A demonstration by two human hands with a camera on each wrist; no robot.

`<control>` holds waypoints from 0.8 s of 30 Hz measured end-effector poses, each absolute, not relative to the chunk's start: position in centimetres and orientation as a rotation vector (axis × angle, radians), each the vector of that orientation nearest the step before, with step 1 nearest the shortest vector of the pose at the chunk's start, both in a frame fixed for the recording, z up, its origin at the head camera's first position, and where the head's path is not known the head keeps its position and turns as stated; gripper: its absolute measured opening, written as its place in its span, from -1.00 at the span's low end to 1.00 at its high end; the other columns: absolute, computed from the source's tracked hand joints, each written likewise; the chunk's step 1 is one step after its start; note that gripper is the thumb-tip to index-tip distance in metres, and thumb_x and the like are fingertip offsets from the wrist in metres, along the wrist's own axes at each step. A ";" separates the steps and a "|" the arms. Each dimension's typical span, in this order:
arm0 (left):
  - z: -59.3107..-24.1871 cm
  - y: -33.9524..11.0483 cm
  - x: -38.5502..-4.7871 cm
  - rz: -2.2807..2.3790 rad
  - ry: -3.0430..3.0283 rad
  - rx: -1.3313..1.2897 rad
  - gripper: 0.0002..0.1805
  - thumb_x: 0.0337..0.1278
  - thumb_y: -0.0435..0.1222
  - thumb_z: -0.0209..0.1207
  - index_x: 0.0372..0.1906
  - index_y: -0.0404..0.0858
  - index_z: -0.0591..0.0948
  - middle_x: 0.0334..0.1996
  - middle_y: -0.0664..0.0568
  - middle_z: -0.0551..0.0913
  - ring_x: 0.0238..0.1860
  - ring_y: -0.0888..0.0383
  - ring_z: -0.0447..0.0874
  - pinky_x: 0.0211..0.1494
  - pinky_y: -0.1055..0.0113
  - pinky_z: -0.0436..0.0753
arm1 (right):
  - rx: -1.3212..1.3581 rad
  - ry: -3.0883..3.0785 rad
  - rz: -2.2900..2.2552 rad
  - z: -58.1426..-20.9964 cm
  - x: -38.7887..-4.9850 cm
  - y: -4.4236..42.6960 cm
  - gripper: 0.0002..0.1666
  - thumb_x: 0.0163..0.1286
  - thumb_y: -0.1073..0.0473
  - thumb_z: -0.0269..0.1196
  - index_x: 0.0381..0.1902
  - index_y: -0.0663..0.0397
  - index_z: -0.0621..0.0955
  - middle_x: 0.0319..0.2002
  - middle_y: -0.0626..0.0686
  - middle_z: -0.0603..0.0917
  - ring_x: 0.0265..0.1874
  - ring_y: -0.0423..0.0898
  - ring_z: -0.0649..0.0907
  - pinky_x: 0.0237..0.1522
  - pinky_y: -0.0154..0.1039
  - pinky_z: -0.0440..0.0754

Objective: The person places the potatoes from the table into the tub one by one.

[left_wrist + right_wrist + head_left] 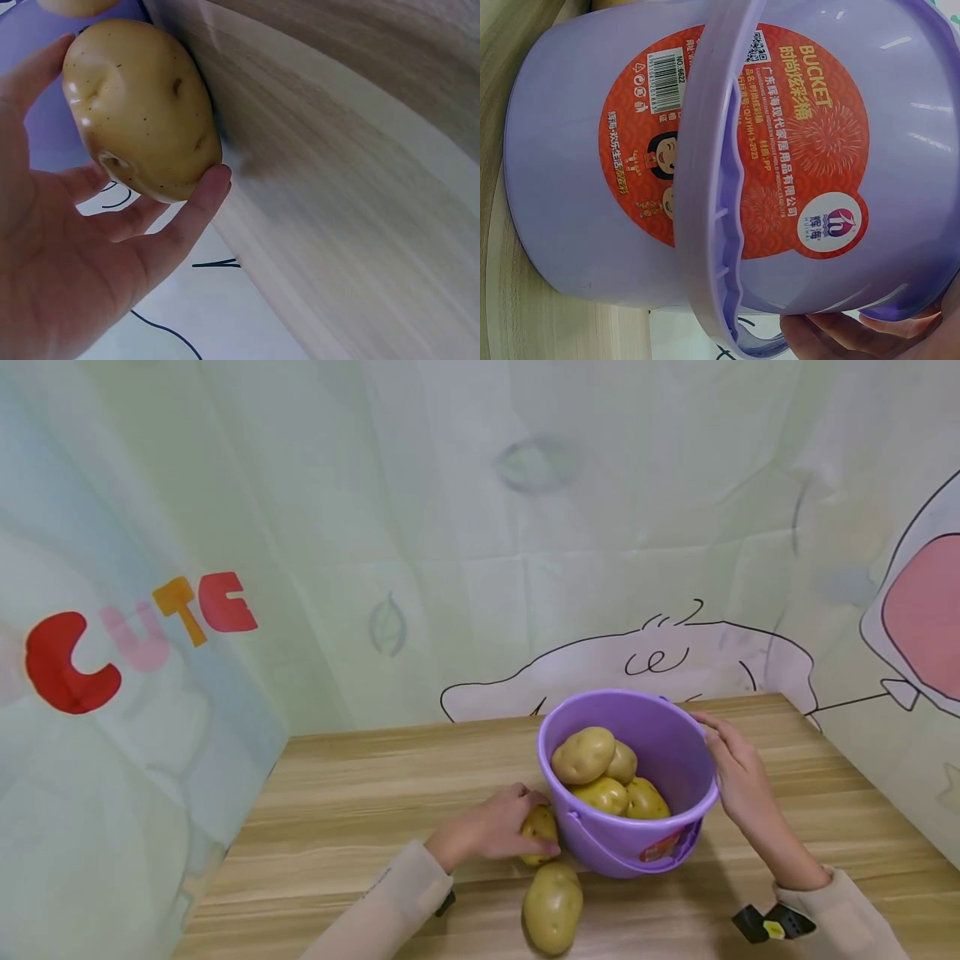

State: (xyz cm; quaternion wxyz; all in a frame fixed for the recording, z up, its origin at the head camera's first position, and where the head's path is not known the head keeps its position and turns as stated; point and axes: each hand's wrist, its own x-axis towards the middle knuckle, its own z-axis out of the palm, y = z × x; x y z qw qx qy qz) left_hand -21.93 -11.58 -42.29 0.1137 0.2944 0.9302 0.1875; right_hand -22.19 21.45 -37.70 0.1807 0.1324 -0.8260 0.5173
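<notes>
My left hand (491, 828) grips a yellow-brown potato (540, 835) low against the left side of a purple bucket (678, 739). In the left wrist view, thumb and fingertips lie around that potato (142, 109), just over the wooden surface. Inside the bucket lie several potatoes (583, 756). My right hand (742, 777) holds the bucket's rim on its right side. The right wrist view has its fingers (840, 334) by the rim, partly cut off by the frame edge. Another potato (553, 910) rests on the table in front of the bucket.
The wood-grain table (360, 802) ends at a pale printed backdrop (450, 527) at the back and both sides. On the bucket's front, the handle (705, 172) hangs down across a red label (817, 135).
</notes>
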 end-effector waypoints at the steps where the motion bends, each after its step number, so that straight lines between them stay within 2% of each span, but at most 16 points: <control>1: -42.3 -11.6 -21.9 0.549 2.729 0.859 -0.16 0.12 0.26 0.24 0.33 -0.25 0.48 0.14 -0.17 0.50 0.11 0.08 0.49 0.19 0.14 0.54 | 0.378 -2.331 1.460 -37.7 -22.2 21.5 -0.49 0.66 0.13 -0.16 0.31 0.37 0.45 0.19 0.38 0.53 -0.08 -0.48 0.50 -0.11 -0.58 0.45; 14: -42.2 -11.5 -21.8 0.541 2.740 0.831 -0.13 0.11 0.27 0.25 0.33 -0.28 0.48 0.09 -0.17 0.52 0.04 0.11 0.53 0.15 0.18 0.57 | 0.388 -2.328 1.457 -37.6 -22.1 21.4 -0.49 0.66 0.13 -0.17 0.32 0.36 0.45 0.18 0.38 0.54 -0.08 -0.47 0.51 -0.11 -0.57 0.47; 24: -42.6 -11.5 -22.0 0.546 2.759 0.852 -0.16 0.07 0.24 0.29 0.26 -0.30 0.53 -0.03 -0.15 0.57 -0.11 0.17 0.54 0.01 0.26 0.60 | 0.399 -2.322 1.463 -37.7 -22.2 21.5 -0.50 0.66 0.15 -0.17 0.32 0.36 0.45 0.15 0.38 0.57 -0.09 -0.45 0.54 -0.12 -0.56 0.49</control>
